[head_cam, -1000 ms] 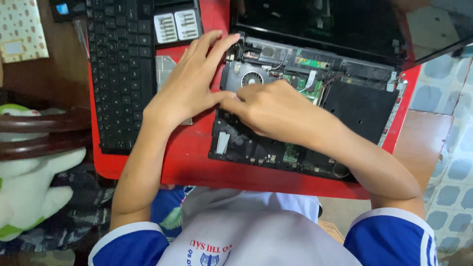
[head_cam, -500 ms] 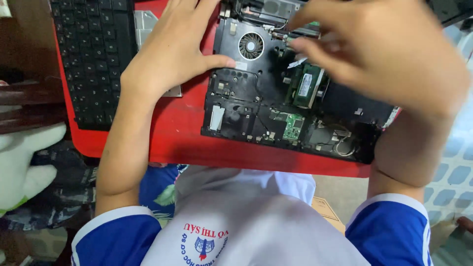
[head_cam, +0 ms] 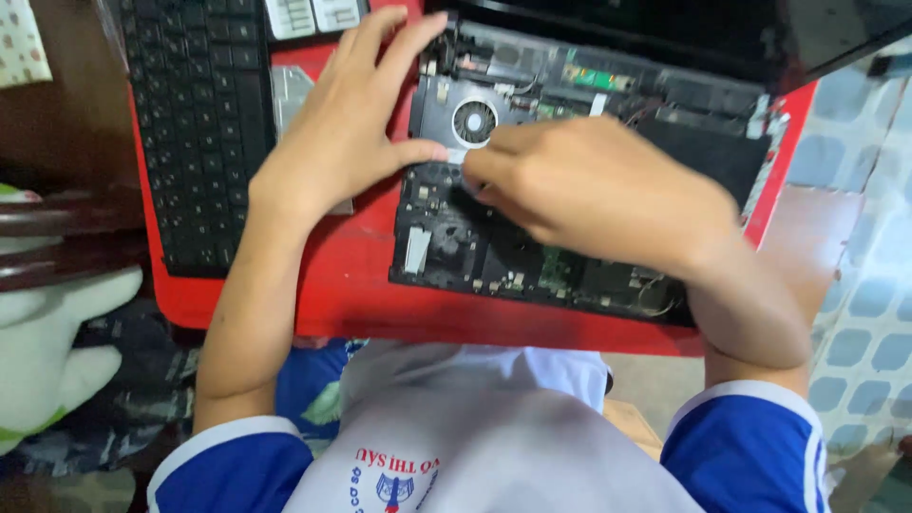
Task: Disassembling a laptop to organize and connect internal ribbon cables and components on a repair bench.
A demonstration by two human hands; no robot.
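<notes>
Opened laptop base (head_cam: pixel 532 247) lay on red table (head_cam: pixel 342 304), at 12 o'clock from person. Left hand (head_cam: pixel 332 152) spread flat, fingertips on base edge beside fan (head_cam: pixel 473 121). Right hand (head_cam: pixel 598 190) curled over board; grasp could not be told. Risk: slipping fingers might snag thin cables. Keyboard (head_cam: pixel 190 123) at 10 o'clock.

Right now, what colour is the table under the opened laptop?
Red; the table shows best in the head view, beneath the opened laptop.

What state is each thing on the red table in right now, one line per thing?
Laptop base: top cover off, circuit board exposed.
Cooling fan: uncovered, sitting in the base.
Laptop screen: hinged open, dark.
Keyboard: detached, lying flat beside the base.
Left hand: spread flat, thumb on the base's edge.
Right hand: curled over the board, fingertips near the fan.
Red table: carrying the parts.
</notes>
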